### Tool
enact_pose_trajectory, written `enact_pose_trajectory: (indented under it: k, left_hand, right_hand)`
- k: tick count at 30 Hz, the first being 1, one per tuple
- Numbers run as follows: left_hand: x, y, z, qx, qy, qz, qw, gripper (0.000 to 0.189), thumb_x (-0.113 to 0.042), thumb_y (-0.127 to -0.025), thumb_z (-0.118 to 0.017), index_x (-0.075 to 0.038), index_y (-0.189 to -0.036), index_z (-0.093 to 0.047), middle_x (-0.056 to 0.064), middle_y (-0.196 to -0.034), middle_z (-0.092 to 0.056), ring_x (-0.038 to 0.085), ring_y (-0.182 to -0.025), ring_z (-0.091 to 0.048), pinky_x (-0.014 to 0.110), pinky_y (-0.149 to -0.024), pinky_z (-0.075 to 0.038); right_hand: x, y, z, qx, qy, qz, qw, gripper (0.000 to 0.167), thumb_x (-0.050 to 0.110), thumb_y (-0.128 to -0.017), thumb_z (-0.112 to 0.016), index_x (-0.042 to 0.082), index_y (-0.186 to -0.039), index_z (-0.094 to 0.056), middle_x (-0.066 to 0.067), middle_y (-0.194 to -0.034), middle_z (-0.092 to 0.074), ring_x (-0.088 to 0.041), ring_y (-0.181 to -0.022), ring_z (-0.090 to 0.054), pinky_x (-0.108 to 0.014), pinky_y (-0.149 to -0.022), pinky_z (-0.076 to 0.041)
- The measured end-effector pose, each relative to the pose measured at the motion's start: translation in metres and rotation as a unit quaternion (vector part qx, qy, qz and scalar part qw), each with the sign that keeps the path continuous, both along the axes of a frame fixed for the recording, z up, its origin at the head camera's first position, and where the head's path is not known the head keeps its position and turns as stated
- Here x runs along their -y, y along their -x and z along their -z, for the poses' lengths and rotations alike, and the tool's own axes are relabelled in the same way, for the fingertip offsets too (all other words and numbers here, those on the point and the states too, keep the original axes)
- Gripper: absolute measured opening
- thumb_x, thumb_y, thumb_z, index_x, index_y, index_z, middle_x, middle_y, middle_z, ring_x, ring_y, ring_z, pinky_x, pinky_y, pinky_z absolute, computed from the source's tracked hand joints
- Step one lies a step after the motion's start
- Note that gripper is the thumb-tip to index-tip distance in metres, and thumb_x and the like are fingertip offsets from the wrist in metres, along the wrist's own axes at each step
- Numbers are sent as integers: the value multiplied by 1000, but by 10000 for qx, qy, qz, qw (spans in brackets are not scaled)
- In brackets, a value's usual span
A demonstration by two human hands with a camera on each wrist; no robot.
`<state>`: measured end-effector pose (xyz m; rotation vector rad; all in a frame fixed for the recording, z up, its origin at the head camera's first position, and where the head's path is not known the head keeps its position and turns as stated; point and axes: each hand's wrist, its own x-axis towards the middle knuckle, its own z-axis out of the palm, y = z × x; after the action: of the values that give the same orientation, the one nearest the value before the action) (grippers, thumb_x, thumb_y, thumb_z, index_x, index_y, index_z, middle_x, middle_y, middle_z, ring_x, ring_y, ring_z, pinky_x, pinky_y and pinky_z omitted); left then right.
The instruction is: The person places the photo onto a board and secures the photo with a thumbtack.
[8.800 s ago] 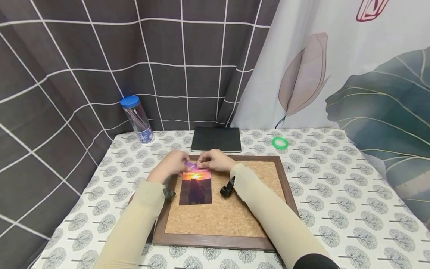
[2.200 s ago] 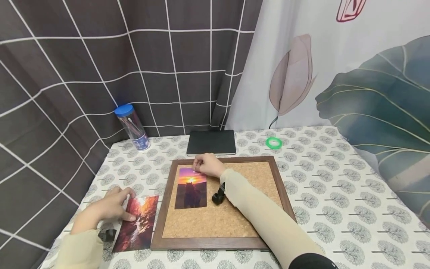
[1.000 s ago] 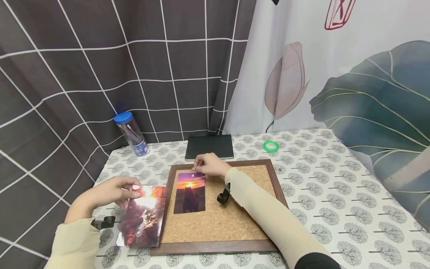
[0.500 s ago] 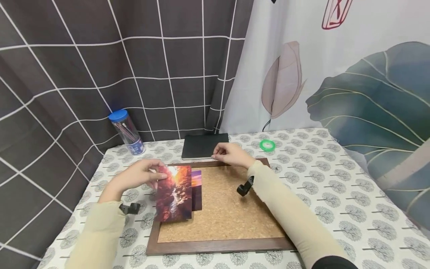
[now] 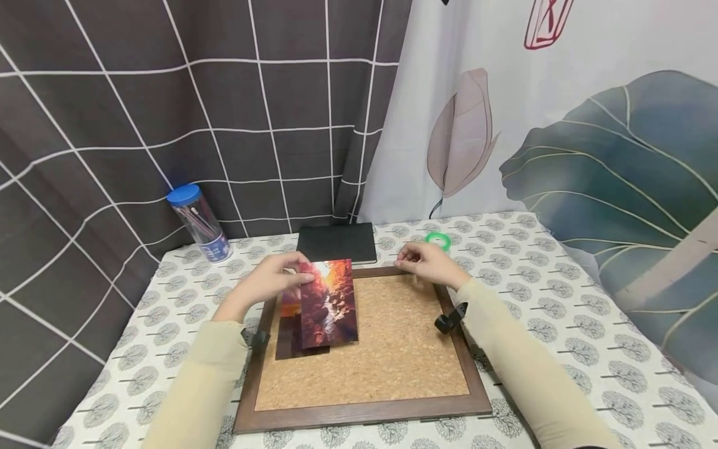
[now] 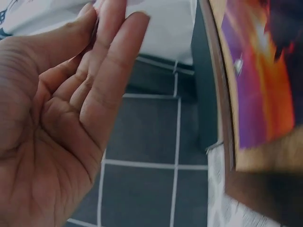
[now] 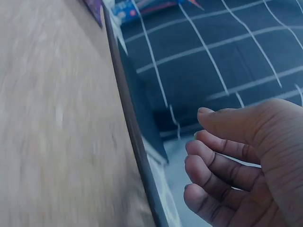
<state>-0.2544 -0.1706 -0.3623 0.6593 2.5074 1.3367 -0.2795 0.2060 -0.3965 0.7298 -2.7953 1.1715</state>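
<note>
Head view shows the left grip (image 5: 272, 279) pinching the red photo (image 5: 332, 307) by its upper left edge, partly hiding the sunset photo (image 5: 287, 340) on the cork board (image 5: 409, 340). The right grip (image 5: 430, 265), loosely curled, appears to hold nothing. Positioning seems under way; next probably calls for laying the red photo flat.

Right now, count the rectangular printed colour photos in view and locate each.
2: the red-orange photo, pinched in the left hand; the purple-orange photo, on the brown-framed cork board, partly hidden behind the first. Any others beneath would be hidden.
</note>
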Motion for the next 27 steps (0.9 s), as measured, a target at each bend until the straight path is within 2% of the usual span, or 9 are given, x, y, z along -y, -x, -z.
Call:
enact_pose_trajectory:
  k: [3, 8, 13, 15, 18, 22, 23, 27]
  left_hand:
    - [-11, 4, 5, -14, -150, -2, 9999, 20, -23, -93, -75, -11, -105, -66, 10, -93, -67, 37, -69, -70, 54, -68, -59]
    - [-29, 7, 5, 167, -513, 78, 9985, 19, -13, -92, -75, -5, -106, -65, 13, -92, -70, 42, -71, -70, 57, -68, -59]
    - [-48, 12, 5, 284, -677, 102, 9972, 21, -9, -91, -75, -3, -108, -64, 13, -89, -70, 35, -67, -71, 55, -67, -60]
    - [-55, 14, 7, 283, -645, 115, 9975, 21, -11, -91, -75, -4, -108, -65, 12, -89, -69, 32, -66, -71, 52, -67, -60]
    - [-64, 16, 12, 418, -632, 150, 9970, 22, -8, -89, -76, -5, -108, -65, 14, -90, -67, 34, -67, -71, 49, -66, -61]
    - [-69, 14, 24, 500, -469, 348, 9970, 27, 0, -87, -76, -3, -111, -63, 14, -89, -67, 32, -69, -72, 42, -65, -62]
    - [-70, 14, 28, 532, -418, 400, 9969, 28, 2, -87, -75, -3, -112, -62, 14, -88, -67, 31, -70, -72, 40, -66, -62]
    - [-71, 13, 39, 206, 52, 581, 9981, 36, 0, -88, -75, -5, -120, -60, 9, -84, -68, 22, -68, -71, 33, -65, -61]
  right_hand:
    - [-19, -3, 1, 6, -40, 142, 9999, 14, 23, -94, -72, 10, -99, -70, -2, -91, -67, -17, -85, -62, -34, -80, -53]
    - [-53, -4, 1, -22, -271, 426, 9987, 17, 28, -96, -70, 12, -101, -70, -2, -94, -67, -19, -88, -62, -36, -81, -52]
    - [-92, -7, 5, 174, -324, 690, 9969, 20, 30, -98, -67, 13, -107, -70, -3, -96, -68, -21, -91, -61, -37, -79, -51]
    - [-106, -8, 9, 322, -315, 769, 9960, 22, 31, -97, -68, 13, -109, -70, -3, -98, -68, -21, -92, -61, -36, -79, -50]
    - [-119, -9, 18, 802, -49, 770, 9938, 25, 31, -95, -71, 11, -111, -69, -6, -100, -67, -21, -92, -60, -34, -79, -50]
    - [-128, -7, 33, 1236, 251, 484, 9908, 27, 26, -93, -73, 8, -113, -70, -9, -101, -68, -20, -91, -59, -30, -81, -49]
    - [-129, -7, 37, 1255, 266, 402, 9909, 25, 25, -93, -74, 8, -112, -71, -9, -100, -68, -20, -90, -59, -29, -81, -49]
    - [-132, -7, 44, 1137, 126, 265, 9931, 21, 27, -93, -74, 13, -108, -73, -5, -98, -69, -19, -87, -58, -28, -78, -47]
